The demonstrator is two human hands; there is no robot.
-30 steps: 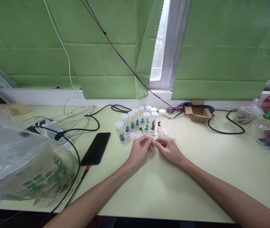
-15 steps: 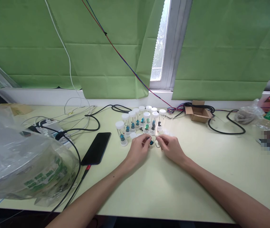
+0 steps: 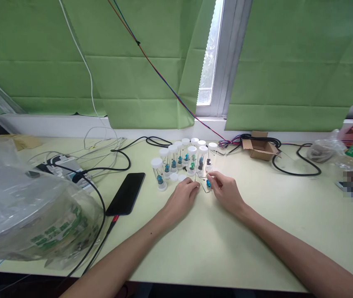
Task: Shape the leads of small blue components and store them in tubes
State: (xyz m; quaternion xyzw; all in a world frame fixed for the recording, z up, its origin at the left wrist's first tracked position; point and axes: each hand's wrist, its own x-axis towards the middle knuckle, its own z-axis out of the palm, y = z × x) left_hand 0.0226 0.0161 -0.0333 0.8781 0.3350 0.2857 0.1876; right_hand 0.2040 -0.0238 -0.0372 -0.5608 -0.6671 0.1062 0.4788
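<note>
"What sits at our right hand [image 3: 225, 189]?"

"A small blue part [image 3: 208, 183]; whether we grip it, we can't tell."

"And our left hand [image 3: 182, 194]?"

"Near our white-capped clear tubes [image 3: 192, 160] on the table [image 3: 207, 248], a black phone [image 3: 126, 194] farther left."

The bare left hand [image 3: 184, 193] is being held low, palm down, with its fingers being curled and its thumb being pointed rightward. Just right of the left hand, apart from it, the bare right hand [image 3: 225, 189] is being held with thumb and forefinger being pinched. The bare left forearm [image 3: 136, 245], marked by a small dark spot, is being slanted from below-left of the left hand; the bare right forearm [image 3: 288, 241] is being angled from its lower right.
</note>
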